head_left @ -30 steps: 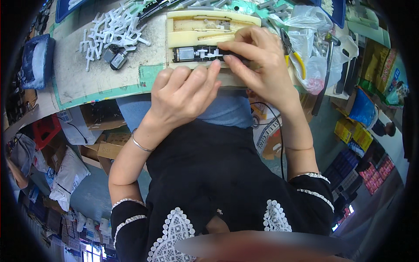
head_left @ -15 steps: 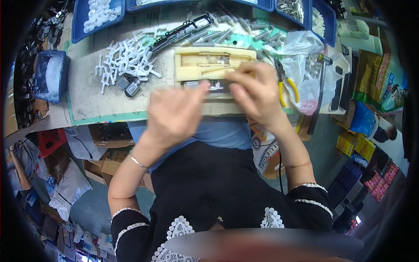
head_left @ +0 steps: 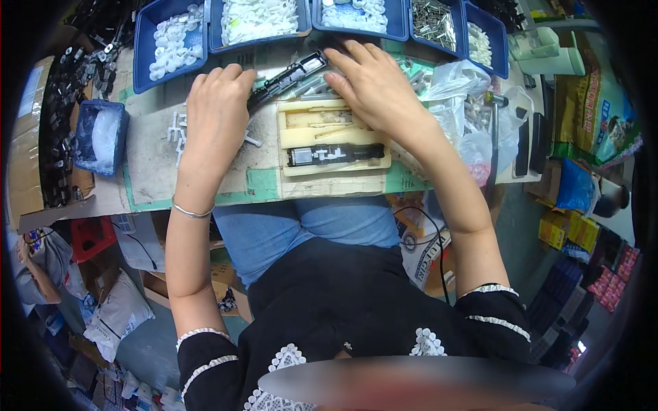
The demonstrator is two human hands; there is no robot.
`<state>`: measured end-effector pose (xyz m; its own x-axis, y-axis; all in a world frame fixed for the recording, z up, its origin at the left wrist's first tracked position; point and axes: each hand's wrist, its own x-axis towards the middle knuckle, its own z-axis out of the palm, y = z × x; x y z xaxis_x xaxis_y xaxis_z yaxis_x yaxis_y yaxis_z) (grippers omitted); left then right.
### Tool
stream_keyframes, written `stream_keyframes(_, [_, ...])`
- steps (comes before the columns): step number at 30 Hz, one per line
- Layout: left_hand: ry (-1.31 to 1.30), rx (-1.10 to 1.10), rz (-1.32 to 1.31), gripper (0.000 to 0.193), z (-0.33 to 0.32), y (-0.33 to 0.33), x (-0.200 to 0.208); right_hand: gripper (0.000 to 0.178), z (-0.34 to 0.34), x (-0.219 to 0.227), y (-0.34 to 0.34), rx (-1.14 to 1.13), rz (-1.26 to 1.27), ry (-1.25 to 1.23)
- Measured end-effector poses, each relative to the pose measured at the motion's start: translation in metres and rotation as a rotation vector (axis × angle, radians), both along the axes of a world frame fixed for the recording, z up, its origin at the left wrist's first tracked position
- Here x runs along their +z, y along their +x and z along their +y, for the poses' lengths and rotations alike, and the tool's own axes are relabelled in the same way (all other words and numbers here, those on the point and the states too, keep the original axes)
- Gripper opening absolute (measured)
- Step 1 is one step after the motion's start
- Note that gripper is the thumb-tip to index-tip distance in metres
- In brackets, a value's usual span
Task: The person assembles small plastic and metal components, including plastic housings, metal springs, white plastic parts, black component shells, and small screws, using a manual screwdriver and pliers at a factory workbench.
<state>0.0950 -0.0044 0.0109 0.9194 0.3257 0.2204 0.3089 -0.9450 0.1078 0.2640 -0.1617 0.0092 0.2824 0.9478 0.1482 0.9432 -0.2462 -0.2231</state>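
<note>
My left hand (head_left: 218, 109) is over the pile of white branched plastic parts (head_left: 179, 130), covering most of it. Its fingers curl down with their tips hidden, the thumb side close to the near end of a long black part (head_left: 291, 79). Any thing in that hand is out of sight. My right hand (head_left: 377, 85) has its fingers spread, thumb and forefinger near the far end of the black part. Between and nearer than my hands lies a cream block with recesses (head_left: 298, 137). Its front recess bears another black part (head_left: 336, 155) with small white pieces in it.
Several blue bins with white parts (head_left: 260, 19) line the back, one with metal pins (head_left: 433, 24). A blue tub (head_left: 101, 137) stands left. Clear plastic bags (head_left: 466, 89) and a hammer (head_left: 495, 130) are on the right. Black parts heap (head_left: 63, 130) at far left.
Both hands have moved away from the cream block and outward to the far part of the table. My right fingers have spread. The view has shifted, showing more of the back bins.
</note>
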Motion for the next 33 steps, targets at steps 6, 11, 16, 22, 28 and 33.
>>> stream_keyframes(6, [-0.023,-0.087,-0.063,0.022,0.009,-0.002,0.0,0.03,-0.026,0.0,0.01,0.097,0.087,0.146])
stream_keyframes(11, [-0.053,-0.078,-0.11,0.029,0.005,-0.005,0.008,0.024,-0.033,0.008,0.016,0.08,0.186,0.14])
stream_keyframes(16, [-0.41,0.051,-0.495,0.026,-0.015,-0.013,0.018,0.017,0.007,-0.012,0.008,0.086,0.021,0.346])
stream_keyframes(22, [-0.589,0.193,-0.571,0.014,-0.033,-0.045,0.013,0.018,0.013,-0.004,0.006,0.073,-0.007,0.091])
stream_keyframes(28, [-0.634,0.325,-0.608,0.013,-0.043,-0.066,0.03,0.022,0.02,-0.007,0.002,-0.092,-0.051,0.056])
stream_keyframes(33, [-0.449,0.347,-0.674,0.013,-0.017,-0.112,0.047,0.021,0.006,0.005,-0.002,-0.005,0.291,0.351])
